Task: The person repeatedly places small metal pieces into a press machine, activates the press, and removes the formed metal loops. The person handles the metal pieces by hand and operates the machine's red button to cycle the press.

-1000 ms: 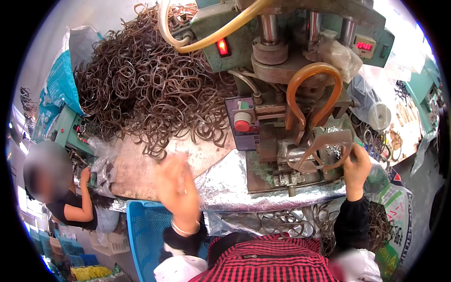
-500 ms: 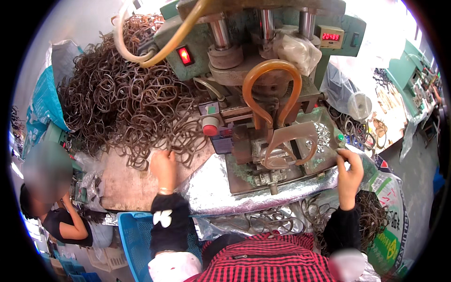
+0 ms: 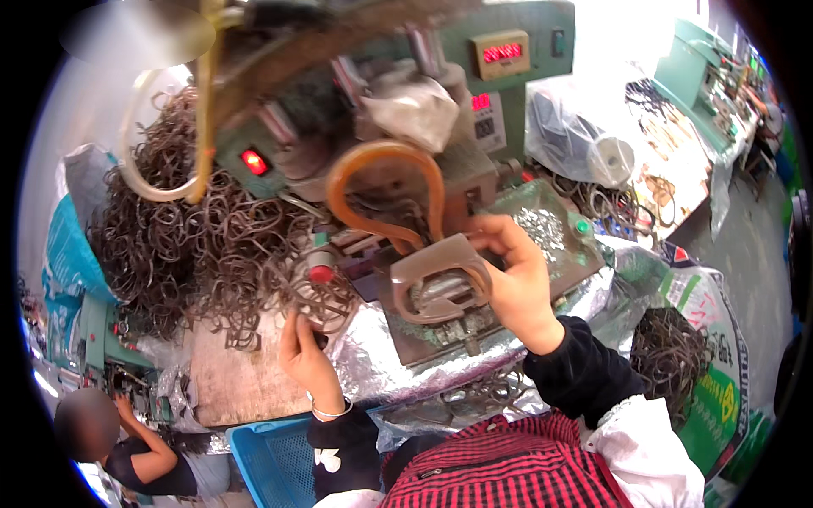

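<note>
My left hand (image 3: 309, 356) is at the near edge of a pile of brown bent loops (image 3: 203, 245), thumb and fingers pinched on a loop (image 3: 333, 309) that partly blends with the pile. My right hand (image 3: 525, 292) is at the press, against the right side of a brown curved guard (image 3: 436, 258) with an opening in it. Its fingers curl behind the guard's edge, so what they grip is hidden. Below the guard lies the press's metal bed (image 3: 415, 339). A thick orange tube (image 3: 385, 148) arches above it.
A red button (image 3: 321, 269) stands between the pile and the press. Small shiny scraps (image 3: 542, 230) lie right of the press. A blue basket (image 3: 262, 457) stands below the wooden board (image 3: 233, 381). A sack of loops (image 3: 669, 347) is at right; another person (image 3: 140, 453) sits at left.
My right hand has moved left from the tray's right edge to the guard. My left hand has drawn back a little from the pile. The whole view has shifted and tilted.
</note>
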Action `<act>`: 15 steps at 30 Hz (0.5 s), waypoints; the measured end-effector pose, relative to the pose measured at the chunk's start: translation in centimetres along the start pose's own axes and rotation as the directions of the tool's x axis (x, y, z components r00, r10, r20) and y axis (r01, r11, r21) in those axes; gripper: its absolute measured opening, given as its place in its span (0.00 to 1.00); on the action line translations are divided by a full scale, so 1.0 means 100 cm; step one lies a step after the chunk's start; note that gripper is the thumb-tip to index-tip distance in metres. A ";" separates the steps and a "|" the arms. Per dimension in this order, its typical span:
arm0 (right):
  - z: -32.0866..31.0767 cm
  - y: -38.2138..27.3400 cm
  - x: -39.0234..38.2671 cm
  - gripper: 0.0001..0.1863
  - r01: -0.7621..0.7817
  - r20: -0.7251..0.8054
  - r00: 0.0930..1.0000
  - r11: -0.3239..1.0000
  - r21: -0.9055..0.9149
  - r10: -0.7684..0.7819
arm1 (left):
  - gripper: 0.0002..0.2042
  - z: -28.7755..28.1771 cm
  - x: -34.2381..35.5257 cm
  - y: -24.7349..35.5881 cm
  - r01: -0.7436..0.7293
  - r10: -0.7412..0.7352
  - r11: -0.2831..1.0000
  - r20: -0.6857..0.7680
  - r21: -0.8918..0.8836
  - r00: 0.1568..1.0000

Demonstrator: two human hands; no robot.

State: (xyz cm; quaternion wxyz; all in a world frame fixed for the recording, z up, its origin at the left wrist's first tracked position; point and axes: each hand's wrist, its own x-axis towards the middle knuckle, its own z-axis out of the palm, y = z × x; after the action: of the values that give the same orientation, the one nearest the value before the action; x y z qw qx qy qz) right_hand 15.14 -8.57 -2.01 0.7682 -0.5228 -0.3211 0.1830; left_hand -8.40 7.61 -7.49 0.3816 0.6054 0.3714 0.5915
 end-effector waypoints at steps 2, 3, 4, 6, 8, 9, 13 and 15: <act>0.001 -0.001 -0.003 0.19 -0.067 0.026 0.998 0.994 0.089 0.065 | 0.14 0.016 -0.007 0.027 -0.085 0.088 0.996 -0.104 0.032 0.991; 0.003 -0.005 -0.001 0.20 -0.087 0.045 0.996 0.986 0.140 0.082 | 0.15 0.022 -0.005 0.044 -0.245 0.240 0.968 -0.096 -0.048 0.966; 0.003 -0.010 -0.001 0.20 -0.115 0.057 0.993 0.979 0.169 0.107 | 0.16 0.030 -0.001 0.061 -0.399 0.388 0.907 -0.098 -0.133 0.916; 0.010 -0.018 -0.002 0.22 -0.164 0.095 0.985 0.959 0.229 0.146 | 0.16 0.043 0.010 0.103 -0.666 0.685 0.709 0.003 -0.232 0.728; 0.018 -0.024 -0.005 0.21 -0.152 0.087 0.987 0.952 0.264 0.134 | 0.15 0.056 0.020 0.116 -0.680 0.681 0.733 0.051 -0.029 0.731; 0.023 -0.025 -0.005 0.20 -0.159 0.062 0.987 0.943 0.291 0.148 | 0.15 0.068 0.027 0.112 -0.719 0.722 0.687 0.014 0.107 0.692; 0.018 -0.049 -0.030 0.28 0.023 0.098 0.995 0.999 -0.025 -0.020 | 0.14 0.055 0.011 0.111 -0.713 0.712 0.695 0.052 0.092 0.701; 0.000 -0.057 -0.027 0.33 0.106 0.287 0.957 0.978 -0.178 -0.051 | 0.14 0.052 -0.007 0.113 -0.743 0.707 0.666 0.261 0.067 0.658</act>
State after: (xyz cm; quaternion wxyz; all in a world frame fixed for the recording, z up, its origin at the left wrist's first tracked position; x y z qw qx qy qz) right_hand 12.83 -12.42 2.37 0.6676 -0.5499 -0.4635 0.1926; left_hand -3.26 1.94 2.32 0.0982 0.7926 0.1037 0.5927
